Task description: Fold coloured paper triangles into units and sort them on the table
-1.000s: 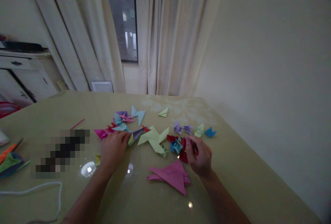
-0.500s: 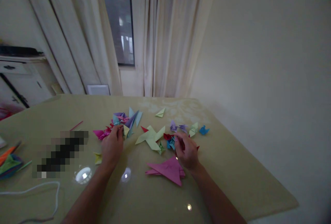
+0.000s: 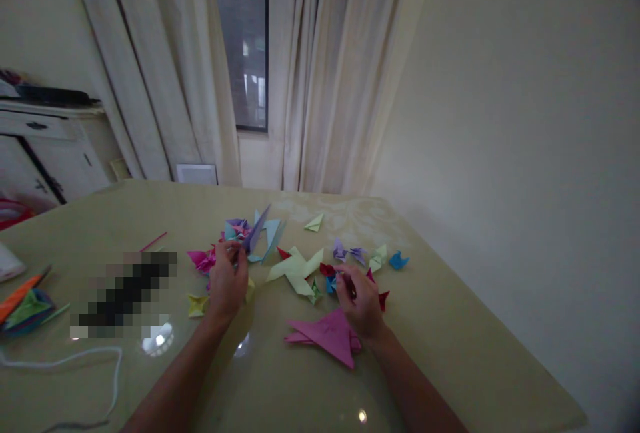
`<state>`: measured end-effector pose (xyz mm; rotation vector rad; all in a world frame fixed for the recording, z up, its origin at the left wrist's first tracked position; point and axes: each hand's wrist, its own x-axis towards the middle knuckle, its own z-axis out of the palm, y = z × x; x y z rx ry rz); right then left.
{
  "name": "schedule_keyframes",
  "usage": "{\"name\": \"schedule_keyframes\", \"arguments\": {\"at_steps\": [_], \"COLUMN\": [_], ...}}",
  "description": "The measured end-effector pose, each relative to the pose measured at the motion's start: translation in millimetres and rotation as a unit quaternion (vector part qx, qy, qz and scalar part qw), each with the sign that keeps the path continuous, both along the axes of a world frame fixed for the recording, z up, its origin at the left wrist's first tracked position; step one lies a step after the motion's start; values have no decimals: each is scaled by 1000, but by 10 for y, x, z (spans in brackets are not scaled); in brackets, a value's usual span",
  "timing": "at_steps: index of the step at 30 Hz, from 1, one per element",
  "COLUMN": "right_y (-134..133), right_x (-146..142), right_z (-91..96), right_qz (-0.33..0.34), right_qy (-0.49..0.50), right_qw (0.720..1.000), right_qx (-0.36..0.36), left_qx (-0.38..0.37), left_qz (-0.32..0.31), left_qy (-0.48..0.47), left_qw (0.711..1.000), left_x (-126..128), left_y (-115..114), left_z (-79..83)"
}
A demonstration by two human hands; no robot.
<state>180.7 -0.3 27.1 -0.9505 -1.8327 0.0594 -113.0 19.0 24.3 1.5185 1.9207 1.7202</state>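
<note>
My left hand (image 3: 229,283) is closed in a pinch on a pointed purple folded paper (image 3: 257,230), its tip raised. Beside that wrist lie a yellow folded piece (image 3: 198,305) and a paler yellow one (image 3: 251,290), partly hidden. Beyond the fingers is a heap of pink, blue and purple origami (image 3: 239,226). My right hand (image 3: 361,300) has its fingertips together over small red (image 3: 327,270) and blue (image 3: 331,284) folded pieces; what it grips is hidden. Between my hands rests a pale green star-shaped origami (image 3: 299,270), and nearer me a large pink folded paper (image 3: 327,336).
Small purple (image 3: 349,253), pale green (image 3: 379,258) and blue (image 3: 399,260) origami lie at the right. A pale green paper (image 3: 315,222) sits farther back. On the left are a white cord (image 3: 70,354), a blurred-out dark object (image 3: 127,293) and an orange-and-green item (image 3: 27,306).
My left hand has let go of the pale yellow piece, now by its wrist, and taken hold of the purple folded paper, lifting its tip. My right hand stays at the red and blue pieces.
</note>
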Motion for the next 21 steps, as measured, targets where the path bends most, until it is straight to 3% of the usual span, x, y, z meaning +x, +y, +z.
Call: {"name": "schedule_keyframes", "arguments": {"at_steps": [3, 7, 13, 17, 21], "right_y": [-16, -41, 12, 110, 192], "right_x": [-2, -50, -93, 37, 160], "right_z": [6, 23, 84, 161, 222], "right_qz": [16, 90, 175, 163, 146], "right_qy": [16, 111, 342, 453, 525], "right_qw": [999, 981, 877, 828, 792], "right_qx": [-35, -134, -290, -286, -276], "left_qx": [55, 40, -62, -100, -129], "left_qz": [-67, -189, -414, -438, -479], "left_qy": [-27, -25, 37, 124, 281], "left_qw": [996, 981, 908, 885, 822], "left_x": [145, 468, 769, 716, 698], "left_y": [-67, -255, -578, -590, -520], "left_z": [18, 12, 12, 38, 21]}}
